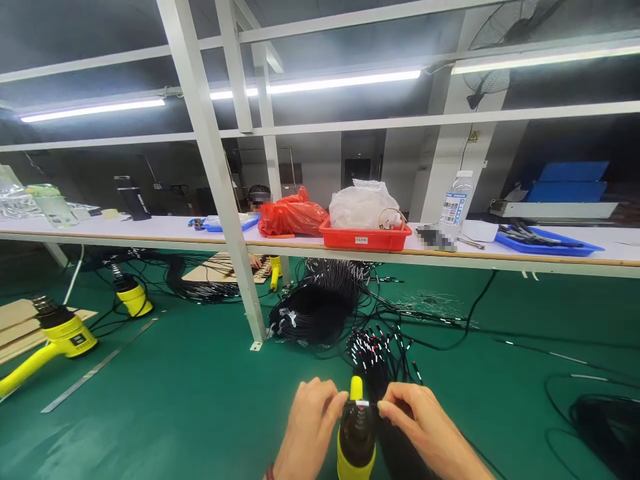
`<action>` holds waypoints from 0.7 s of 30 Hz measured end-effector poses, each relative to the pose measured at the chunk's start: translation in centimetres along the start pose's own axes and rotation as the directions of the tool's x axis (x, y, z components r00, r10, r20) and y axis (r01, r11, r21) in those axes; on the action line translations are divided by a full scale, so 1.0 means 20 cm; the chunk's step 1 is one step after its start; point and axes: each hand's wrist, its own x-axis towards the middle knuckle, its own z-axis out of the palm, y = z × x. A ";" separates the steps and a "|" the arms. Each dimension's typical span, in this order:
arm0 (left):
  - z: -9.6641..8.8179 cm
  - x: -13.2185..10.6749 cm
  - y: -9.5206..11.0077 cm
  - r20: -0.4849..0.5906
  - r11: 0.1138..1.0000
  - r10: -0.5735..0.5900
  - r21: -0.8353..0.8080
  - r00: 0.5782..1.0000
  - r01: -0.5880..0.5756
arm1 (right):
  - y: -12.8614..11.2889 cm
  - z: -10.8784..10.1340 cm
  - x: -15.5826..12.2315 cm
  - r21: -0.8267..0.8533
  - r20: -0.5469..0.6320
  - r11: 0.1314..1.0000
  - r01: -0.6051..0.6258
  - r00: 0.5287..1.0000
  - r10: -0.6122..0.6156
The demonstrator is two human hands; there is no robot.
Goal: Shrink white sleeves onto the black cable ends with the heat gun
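green smooth floor (150, 400), thin black cable bundle (383, 373) at twelve o'clock; left hand (310, 427) and right hand (425, 423) narrow, fingertips pinching small white sleeve (363, 403) above round dark nozzle of yellow heat gun (356, 433).

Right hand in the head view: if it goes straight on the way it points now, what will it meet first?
Its fingertips point left, so the right hand would probably meet the yellow-and-black heat gun first, at the pale strip near its top. Depth is unclear; they may already touch.

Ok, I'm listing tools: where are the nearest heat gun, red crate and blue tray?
Nearest heat gun (356, 433): head view, on dark barrel.
Red crate (365, 240): head view, on front wall.
Blue tray (550, 247): head view, on front rim.
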 end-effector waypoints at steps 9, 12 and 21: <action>-0.01 0.00 0.01 -0.006 1.000 0.029 0.000 1.000 -0.029 | -0.03 -0.01 -0.01 0.011 0.045 1.000 0.006 0.999 -0.006; -0.01 0.01 0.00 -0.016 0.999 0.008 0.031 1.000 -0.007 | -0.04 -0.01 -0.01 0.024 0.063 1.000 0.019 0.998 -0.021; -0.03 0.01 0.01 -0.014 0.998 0.024 -0.059 1.000 -0.025 | -0.02 0.02 0.00 0.041 0.014 0.999 0.015 1.000 -0.016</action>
